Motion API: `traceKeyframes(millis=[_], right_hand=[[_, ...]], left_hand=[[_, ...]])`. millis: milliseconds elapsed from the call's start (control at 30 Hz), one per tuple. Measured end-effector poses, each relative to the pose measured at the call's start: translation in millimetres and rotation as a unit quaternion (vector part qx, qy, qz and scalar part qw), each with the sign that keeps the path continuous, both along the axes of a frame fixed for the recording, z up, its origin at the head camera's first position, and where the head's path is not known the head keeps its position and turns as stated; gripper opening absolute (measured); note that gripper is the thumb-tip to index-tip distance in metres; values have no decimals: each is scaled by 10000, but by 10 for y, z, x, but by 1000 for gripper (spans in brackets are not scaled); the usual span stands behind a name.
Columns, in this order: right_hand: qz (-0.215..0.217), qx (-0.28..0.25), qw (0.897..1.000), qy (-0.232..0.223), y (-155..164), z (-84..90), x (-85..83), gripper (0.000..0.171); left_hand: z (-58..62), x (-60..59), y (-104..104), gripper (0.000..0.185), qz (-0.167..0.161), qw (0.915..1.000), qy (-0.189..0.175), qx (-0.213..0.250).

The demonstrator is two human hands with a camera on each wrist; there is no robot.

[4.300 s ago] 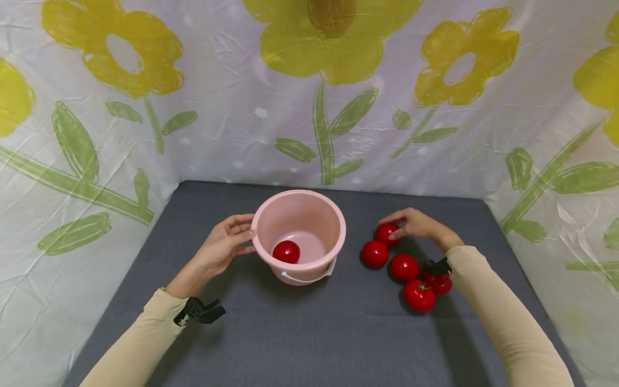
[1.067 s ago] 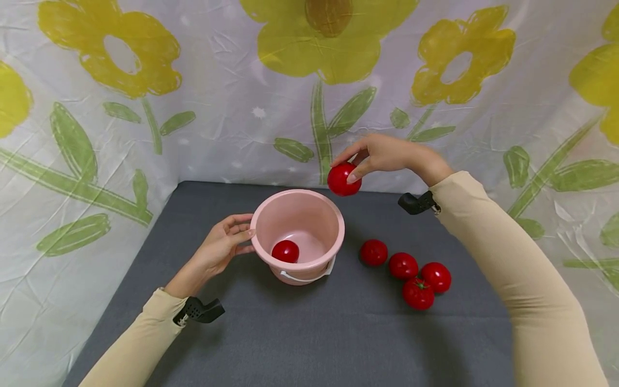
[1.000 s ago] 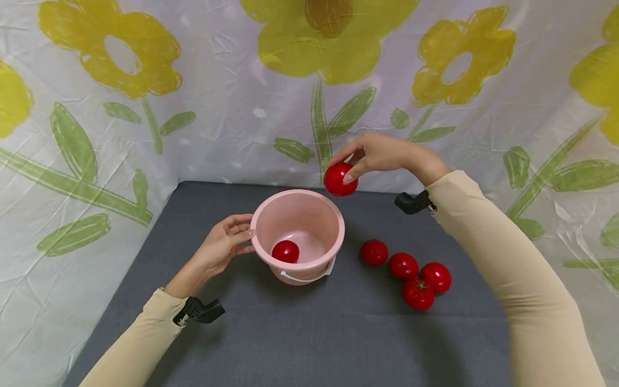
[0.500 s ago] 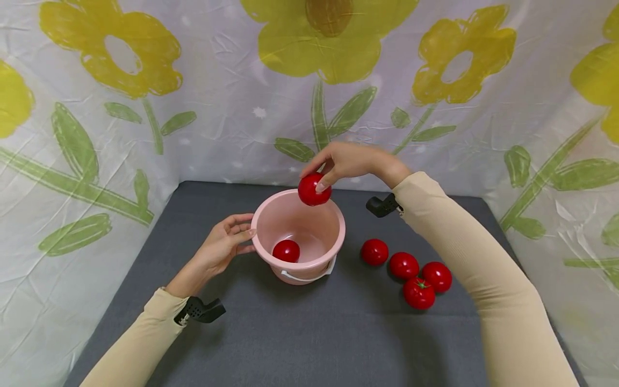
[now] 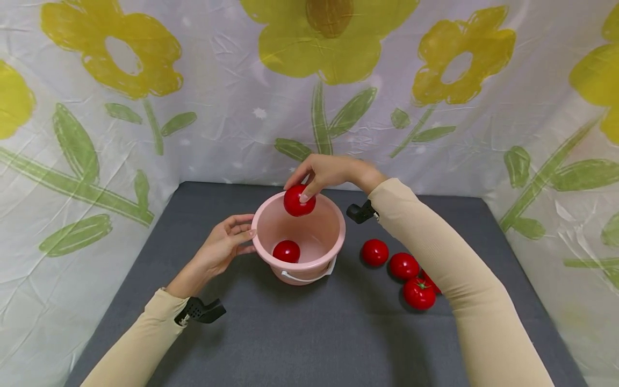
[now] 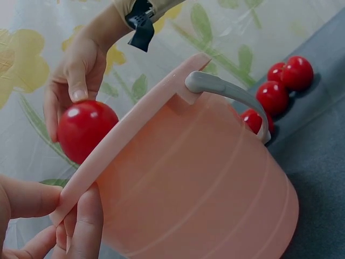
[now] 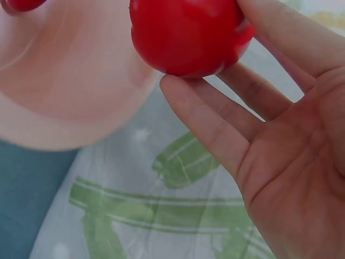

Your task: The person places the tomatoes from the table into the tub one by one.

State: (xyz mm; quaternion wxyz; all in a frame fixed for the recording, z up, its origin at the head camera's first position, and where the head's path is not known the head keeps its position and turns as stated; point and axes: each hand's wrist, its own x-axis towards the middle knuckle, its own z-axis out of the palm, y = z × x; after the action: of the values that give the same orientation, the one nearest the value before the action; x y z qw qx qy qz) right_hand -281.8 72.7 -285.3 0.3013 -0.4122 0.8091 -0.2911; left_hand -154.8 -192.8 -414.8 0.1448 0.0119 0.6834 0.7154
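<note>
Fingers (image 5: 239, 219) of the left hand (image 5: 223, 246) pinch the left rim of the pink bucket (image 5: 325, 231); one tomato (image 5: 286, 251) lies inside. Fingers of the right hand (image 5: 330, 172) clamp a second tomato (image 5: 295, 206) over the opening. Four tomatoes (image 5: 404, 266) rest rightward on the desk (image 5: 290, 338).

The tomatoes (image 5: 299, 204) look glossy, the bucket (image 5: 323, 230) smooth plastic (softly shiny), the tabletop (image 5: 290, 338) matt cloth.

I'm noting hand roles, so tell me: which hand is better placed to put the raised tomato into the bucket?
The right hand, probably: it pinches the raised tomato, which appears over the mouth of the pink bucket. The left hand grips the bucket's rim, so steadying seems its likelier job.
</note>
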Motion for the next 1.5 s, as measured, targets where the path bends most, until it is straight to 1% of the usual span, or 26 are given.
traceKeyframes(millis=[233,767,1100,1333,1500], right_hand=[[114,33,9999,21,-96,-140,-8,44],[199,73,9998,8,-197,-365,-15,44],[126,200,9997,-101,-274,-456,0,46],[53,393,9992,10,-315,-457,36,44],[13,388,9992,-55,-316,-478,53,44]], left_hand=[[-7,3,15,52,34,10000,-29,-45],[-26,-1,7,53,-7,10000,13,-16],[-28,12,-26,49,9,9999,94,118],[-17,16,-26,54,0,10000,65,-30],[-13,20,-22,52,30,10000,25,-22]])
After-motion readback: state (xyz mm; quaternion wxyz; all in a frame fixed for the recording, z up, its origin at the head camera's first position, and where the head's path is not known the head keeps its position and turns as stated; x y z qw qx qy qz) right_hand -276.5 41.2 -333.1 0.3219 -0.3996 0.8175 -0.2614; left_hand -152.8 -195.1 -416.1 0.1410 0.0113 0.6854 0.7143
